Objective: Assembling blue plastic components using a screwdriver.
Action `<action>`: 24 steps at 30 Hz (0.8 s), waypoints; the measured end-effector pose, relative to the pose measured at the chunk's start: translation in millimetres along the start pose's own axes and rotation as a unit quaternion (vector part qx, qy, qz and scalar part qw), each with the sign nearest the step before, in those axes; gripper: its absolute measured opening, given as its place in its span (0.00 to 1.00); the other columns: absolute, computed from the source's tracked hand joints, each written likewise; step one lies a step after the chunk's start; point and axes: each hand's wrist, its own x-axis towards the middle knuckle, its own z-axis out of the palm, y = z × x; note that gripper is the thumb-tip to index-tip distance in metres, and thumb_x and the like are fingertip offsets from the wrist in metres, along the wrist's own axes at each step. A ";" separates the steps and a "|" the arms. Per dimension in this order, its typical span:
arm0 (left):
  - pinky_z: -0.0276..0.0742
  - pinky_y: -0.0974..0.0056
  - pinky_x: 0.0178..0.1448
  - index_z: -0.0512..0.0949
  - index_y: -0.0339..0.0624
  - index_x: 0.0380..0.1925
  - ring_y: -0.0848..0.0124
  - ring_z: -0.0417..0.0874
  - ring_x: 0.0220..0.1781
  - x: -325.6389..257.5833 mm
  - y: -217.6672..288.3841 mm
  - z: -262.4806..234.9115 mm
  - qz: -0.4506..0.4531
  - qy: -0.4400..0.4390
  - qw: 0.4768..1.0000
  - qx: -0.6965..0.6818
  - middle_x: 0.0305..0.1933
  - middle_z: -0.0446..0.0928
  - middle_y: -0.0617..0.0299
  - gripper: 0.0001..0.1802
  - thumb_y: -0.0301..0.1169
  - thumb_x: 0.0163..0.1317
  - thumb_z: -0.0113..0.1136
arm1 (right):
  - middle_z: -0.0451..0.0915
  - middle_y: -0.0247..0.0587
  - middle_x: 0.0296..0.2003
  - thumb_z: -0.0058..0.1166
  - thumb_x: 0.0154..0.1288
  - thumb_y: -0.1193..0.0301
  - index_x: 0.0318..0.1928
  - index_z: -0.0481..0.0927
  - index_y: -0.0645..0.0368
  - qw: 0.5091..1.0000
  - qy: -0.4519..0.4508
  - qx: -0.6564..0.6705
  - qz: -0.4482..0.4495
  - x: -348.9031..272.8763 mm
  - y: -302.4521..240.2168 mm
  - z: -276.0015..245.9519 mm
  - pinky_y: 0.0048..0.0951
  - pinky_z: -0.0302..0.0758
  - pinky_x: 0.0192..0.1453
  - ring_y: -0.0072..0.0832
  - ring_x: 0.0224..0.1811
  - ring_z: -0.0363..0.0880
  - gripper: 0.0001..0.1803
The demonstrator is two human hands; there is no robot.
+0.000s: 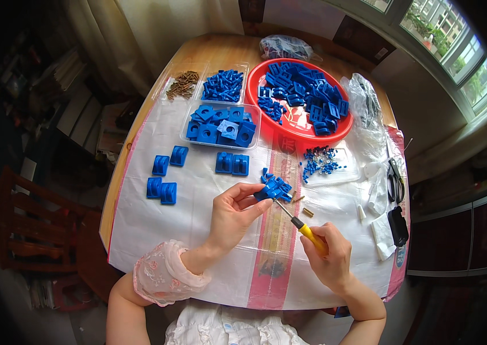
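Note:
My left hand (233, 217) pinches a small blue plastic part (263, 194) between thumb and fingers, above the middle of the table. In my right hand (331, 253) is a screwdriver (311, 234) with a yellow and black handle. Its metal shaft slants up and left, and the tip meets the blue part or lies just beside it; I cannot tell which. Right behind the held part lies a small heap of blue plastic pieces (278, 187). A short brass-coloured pin (308, 213) rests on the sheet to its right.
Blue blocks (161, 165) stand at the left, with another pair (232, 164) nearer the middle. Behind are a clear tray of square blue plates (207, 133), blue pieces (223, 86), brass-coloured pins (183, 85) and a red basin (312, 138). Scissors (396, 181) lie at the right.

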 end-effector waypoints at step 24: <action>0.85 0.72 0.55 0.80 0.32 0.50 0.74 0.86 0.49 2.1 0.8 -1.4 -0.005 0.002 1.000 0.001 0.47 0.85 0.56 0.17 0.17 0.62 0.69 | 0.78 0.45 0.28 0.63 0.66 0.77 0.43 0.77 0.63 0.999 -0.020 -0.031 0.024 3.7 -3.7 -5.8 0.35 0.73 0.26 0.38 0.23 0.79 0.08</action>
